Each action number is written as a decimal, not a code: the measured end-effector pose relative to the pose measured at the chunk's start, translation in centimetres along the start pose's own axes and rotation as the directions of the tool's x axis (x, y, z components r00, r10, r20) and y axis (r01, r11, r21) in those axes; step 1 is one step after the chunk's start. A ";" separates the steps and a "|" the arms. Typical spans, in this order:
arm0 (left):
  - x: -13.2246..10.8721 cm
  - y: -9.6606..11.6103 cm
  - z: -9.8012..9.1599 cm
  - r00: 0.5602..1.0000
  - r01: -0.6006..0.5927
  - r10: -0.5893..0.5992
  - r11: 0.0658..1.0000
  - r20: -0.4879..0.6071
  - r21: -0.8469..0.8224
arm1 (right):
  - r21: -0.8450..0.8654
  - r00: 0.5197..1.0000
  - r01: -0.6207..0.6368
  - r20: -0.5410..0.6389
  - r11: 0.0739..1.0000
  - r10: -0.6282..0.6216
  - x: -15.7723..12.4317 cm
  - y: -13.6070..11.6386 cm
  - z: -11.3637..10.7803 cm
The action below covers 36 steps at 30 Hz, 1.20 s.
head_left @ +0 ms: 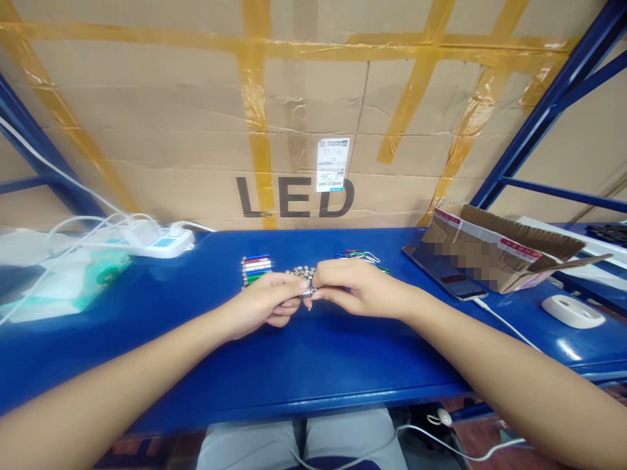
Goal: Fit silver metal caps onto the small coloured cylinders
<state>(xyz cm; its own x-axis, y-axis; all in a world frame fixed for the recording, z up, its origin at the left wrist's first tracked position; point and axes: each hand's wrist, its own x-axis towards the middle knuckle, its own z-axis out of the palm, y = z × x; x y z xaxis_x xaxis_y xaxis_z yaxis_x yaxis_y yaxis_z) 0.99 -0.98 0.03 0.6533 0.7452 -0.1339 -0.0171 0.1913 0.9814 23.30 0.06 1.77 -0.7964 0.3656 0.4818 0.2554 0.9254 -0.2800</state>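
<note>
Fingers [294,287] of both hands pinch shut on one small metal part [307,292].

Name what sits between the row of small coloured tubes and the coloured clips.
A small heap of silvery round pieces lies between the tubes and the clips, as the head view shows.

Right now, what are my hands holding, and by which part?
A small silvery piece, pinched at its ends between the left hand and the right hand; too small to identify.
</note>
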 end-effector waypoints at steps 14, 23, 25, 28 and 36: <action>0.0 0.5 -0.4 0.908 0.408 -0.344 0.857 0.241 -0.314 | -0.127 0.991 0.109 0.096 0.986 -0.097 -0.3 -0.6 0.2; -0.2 0.7 0.3 0.956 0.290 -0.257 0.894 0.138 -0.343 | -0.104 0.997 -0.057 0.051 0.993 0.062 -0.1 -0.8 -0.1; -0.3 0.7 0.3 0.959 0.283 -0.251 0.897 0.135 -0.341 | -0.118 0.996 -0.059 0.054 0.991 0.065 -0.1 -0.9 -0.3; -0.4 0.7 0.3 0.973 0.227 -0.200 0.917 0.115 -0.328 | -0.127 0.990 -0.117 0.065 0.985 0.126 -0.1 -1.0 -0.4; -0.6 0.7 0.6 0.989 0.149 -0.144 0.955 0.037 -0.256 | -0.100 0.986 -0.157 0.047 0.983 0.162 0.0 -0.6 0.0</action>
<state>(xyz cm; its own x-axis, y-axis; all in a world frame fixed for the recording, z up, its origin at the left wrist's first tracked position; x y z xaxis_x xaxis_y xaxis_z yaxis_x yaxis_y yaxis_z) 1.04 -1.61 0.91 0.6761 0.6860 -0.2687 -0.1131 0.4570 0.8822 23.17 -0.48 1.94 -0.7691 0.5059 0.3905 0.4308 0.8617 -0.2680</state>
